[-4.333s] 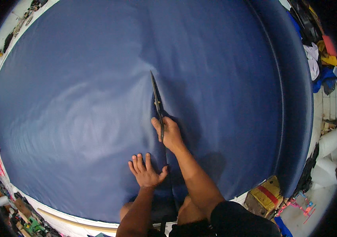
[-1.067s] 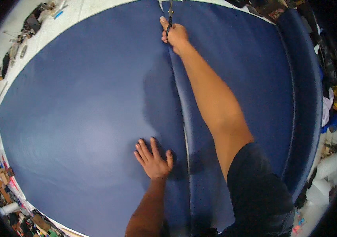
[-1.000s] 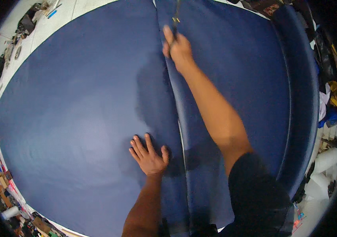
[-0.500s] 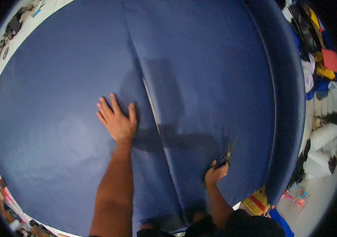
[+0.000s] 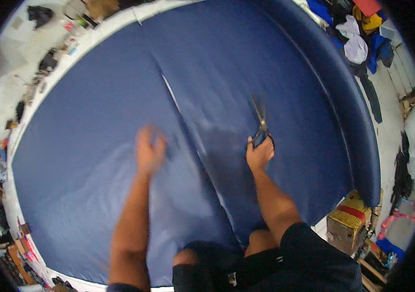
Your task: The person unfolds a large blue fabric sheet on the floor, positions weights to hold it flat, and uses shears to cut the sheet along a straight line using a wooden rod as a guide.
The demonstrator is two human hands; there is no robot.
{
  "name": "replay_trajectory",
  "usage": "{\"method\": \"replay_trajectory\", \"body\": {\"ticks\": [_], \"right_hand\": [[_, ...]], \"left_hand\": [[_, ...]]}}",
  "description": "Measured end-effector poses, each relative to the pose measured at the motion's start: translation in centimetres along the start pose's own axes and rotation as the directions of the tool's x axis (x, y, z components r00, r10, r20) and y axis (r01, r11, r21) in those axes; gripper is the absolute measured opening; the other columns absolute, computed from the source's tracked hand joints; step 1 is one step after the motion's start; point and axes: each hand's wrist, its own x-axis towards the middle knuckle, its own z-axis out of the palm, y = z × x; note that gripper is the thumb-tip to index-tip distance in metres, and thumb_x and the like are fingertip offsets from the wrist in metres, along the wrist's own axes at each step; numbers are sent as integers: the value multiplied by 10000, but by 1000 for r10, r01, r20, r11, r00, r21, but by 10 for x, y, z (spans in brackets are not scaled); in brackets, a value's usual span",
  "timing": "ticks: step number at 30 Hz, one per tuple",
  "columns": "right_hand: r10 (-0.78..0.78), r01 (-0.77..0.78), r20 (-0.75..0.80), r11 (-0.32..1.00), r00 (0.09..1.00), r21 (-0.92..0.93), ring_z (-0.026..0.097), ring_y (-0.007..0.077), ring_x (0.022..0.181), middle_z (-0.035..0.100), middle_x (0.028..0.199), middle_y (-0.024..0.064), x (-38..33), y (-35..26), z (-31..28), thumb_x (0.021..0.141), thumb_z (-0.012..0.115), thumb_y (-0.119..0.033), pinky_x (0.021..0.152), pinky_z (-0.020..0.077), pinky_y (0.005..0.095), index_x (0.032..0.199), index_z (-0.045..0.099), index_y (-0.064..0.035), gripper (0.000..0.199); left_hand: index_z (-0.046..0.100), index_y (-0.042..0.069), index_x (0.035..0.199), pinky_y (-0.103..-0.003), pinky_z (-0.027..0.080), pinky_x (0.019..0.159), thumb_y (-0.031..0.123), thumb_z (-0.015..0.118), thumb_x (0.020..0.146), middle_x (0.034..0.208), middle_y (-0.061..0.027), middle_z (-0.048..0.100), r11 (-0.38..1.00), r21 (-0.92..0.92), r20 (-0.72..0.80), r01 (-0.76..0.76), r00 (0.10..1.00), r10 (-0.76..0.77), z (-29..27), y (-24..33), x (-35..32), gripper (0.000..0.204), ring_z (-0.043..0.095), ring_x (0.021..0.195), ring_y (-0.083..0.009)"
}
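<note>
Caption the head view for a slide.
Right hand holds scissors over cut blue fabric; blurred left hand nearby.

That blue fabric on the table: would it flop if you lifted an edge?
Probably floppy: the blue fabric lies flat and shows soft ripples near the left hand. It looks smooth, maybe slippery. Along the cut the edges lie limp. The right hand holds scissors.

Your left hand (image 5: 149, 148) lay on the fabric (image 5: 95, 160) left of the cut (image 5: 188, 131); your right hand (image 5: 260, 155) held scissors (image 5: 260, 119) right of it.
</note>
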Motion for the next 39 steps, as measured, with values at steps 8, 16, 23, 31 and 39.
{"method": "replay_trajectory", "body": {"ticks": [8,16,23,31,39], "right_hand": [[-191,72,326,936,926,344,626,383,976,650,1099,221,-95,109,-203,915,682,-312,866,482,428,1217,582,14,456],[-127,121,618,991,776,52,602,374,1064,604,1165,240,-317,412,-301,949,615,-243,925,460,438,1279,500,38,448],[-61,208,840,976,540,-63,627,335,1050,637,1130,194,-375,384,-343,941,599,-244,895,492,421,1192,562,5,356],[-9,262,916,959,401,-105,656,291,1034,675,1091,142,-413,382,-359,931,582,-245,860,529,403,1092,632,-32,272],[135,427,840,812,526,-398,685,280,1003,710,1047,118,-343,428,-335,900,599,-285,846,557,392,1046,671,-74,266]], "left_hand": [[607,24,1272,-435,434,1043,451,659,863,1347,-224,554,672,367,273,644,616,-739,-161,-32,-508,594,503,1271,-378],[693,-24,1079,-435,513,935,445,606,831,1145,-250,667,53,413,28,909,45,-999,-243,-42,-911,538,644,1094,-380],[673,-1,1135,-447,459,994,583,538,864,1198,-238,642,502,249,377,828,395,-838,-129,27,-843,658,586,1147,-418],[687,4,1106,-453,512,882,371,646,851,1098,-239,682,777,1,15,629,777,-629,-212,46,-694,448,655,1005,-416],[543,39,1291,-472,370,1071,292,716,839,1383,-252,460,969,34,-171,244,957,-235,-220,203,-570,546,461,1259,-410]]}}
